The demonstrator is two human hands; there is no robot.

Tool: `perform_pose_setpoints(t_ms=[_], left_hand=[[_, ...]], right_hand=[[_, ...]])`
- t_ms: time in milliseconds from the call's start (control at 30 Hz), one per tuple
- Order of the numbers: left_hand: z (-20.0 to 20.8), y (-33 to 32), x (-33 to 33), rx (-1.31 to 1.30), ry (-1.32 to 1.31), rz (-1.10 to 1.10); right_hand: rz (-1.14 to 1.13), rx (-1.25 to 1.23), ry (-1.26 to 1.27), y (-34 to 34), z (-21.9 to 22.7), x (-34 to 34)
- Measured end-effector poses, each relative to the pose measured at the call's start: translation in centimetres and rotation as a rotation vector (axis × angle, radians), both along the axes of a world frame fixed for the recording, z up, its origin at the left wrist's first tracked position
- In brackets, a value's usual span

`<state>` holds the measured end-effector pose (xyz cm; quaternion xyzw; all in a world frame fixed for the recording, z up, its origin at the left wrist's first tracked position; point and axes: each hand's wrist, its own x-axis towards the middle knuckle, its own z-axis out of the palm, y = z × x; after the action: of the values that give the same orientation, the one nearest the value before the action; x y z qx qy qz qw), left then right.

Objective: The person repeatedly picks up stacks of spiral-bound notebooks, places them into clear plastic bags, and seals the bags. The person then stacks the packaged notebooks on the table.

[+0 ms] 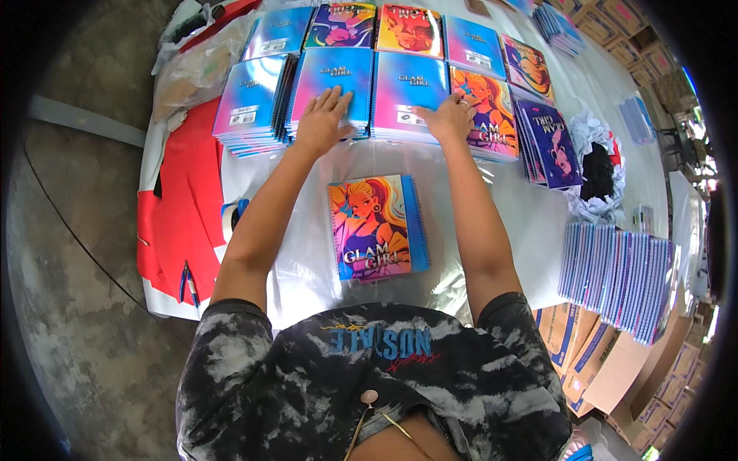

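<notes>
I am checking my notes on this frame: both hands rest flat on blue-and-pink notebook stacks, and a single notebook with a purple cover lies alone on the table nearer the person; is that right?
Not quite. In the head view the lone notebook nearer the person has an orange-and-yellow illustrated cover with a blue spiral edge, not purple. The rest holds: the left hand and right hand rest flat on the blue-and-pink notebook stacks.

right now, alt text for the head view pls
A person's left hand and right hand press flat on stacks of blue-pink spiral notebooks on a white table. A small illustrated notebook pile sits nearer their body.
</notes>
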<state>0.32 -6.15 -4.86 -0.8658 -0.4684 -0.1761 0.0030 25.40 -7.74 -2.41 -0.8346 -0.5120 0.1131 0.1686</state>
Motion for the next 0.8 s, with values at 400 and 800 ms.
perform_pose_setpoints(t_ms=[400, 800], left_hand=[[4.1, -10.1, 2.2, -0.003, -0.226, -0.244], [-1.9, 2.8, -9.5, 0.054, 0.171, 0.645]], right_hand=[[0.176, 0.489, 0.464, 1.9, -0.7, 1.2], [0.221, 0.962, 1.007, -11.6, 7.6, 4.1]])
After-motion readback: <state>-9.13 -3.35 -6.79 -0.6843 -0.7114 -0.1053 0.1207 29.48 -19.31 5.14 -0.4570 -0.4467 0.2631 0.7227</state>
